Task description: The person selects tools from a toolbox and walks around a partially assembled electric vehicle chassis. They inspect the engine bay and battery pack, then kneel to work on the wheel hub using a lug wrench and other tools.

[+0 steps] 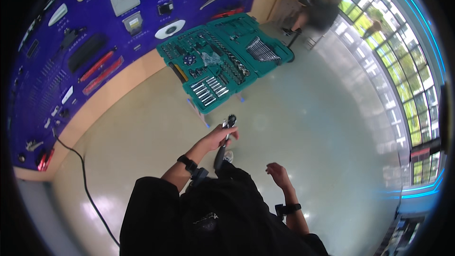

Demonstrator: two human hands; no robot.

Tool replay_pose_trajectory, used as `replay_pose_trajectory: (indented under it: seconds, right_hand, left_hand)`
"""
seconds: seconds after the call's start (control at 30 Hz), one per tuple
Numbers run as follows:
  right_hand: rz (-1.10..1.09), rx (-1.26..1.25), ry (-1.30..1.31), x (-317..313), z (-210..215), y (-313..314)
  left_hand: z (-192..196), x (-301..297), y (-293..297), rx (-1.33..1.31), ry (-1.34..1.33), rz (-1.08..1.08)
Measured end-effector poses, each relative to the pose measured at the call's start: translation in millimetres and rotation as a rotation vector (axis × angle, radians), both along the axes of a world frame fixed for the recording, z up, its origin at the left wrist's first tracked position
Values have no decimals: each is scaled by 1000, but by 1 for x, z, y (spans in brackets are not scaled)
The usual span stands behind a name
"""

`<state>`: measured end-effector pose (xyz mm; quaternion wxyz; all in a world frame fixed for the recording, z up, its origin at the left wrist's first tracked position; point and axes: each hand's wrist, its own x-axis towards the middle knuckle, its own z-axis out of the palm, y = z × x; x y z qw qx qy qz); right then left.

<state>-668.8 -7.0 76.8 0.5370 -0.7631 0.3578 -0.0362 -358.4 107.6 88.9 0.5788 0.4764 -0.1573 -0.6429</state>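
My left hand [219,137] is closed around a ratchet wrench [221,154] with a dark handle. The wrench's round head [231,119] sticks up past my fingers, and its handle slants down toward my body. To the right, my right hand [278,175] hangs apart from everything, its fingers loosely bent, with nothing seen in it. Beyond my left hand lies a green tool case [204,108], opened flat on a stand. In it are rows of silver sockets [207,94], combination wrenches [261,51] and a small clear plastic bag [210,59].
A purple display board [102,9] with mounted parts lines the left wall. A black cable [85,175] runs down to the floor [137,147]. At the far right a person [317,16] sits near tall windows [403,66], partly blurred.
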Motion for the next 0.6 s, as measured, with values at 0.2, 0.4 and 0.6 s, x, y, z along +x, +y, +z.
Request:
replay_pose_trajectory:
  seconds: [0.2, 0.4, 0.6]
  right_hand:
    - [266, -59, -136, 182, 66, -140]
    - [415, 297, -57, 304, 53, -221]
    - [387, 240, 15, 356, 35, -293]
  left_hand:
    - [48, 51, -133, -114, 287, 269]
    - [2, 124, -244, -135, 469, 575]
    - [-21, 171, -312, -205, 550, 584]
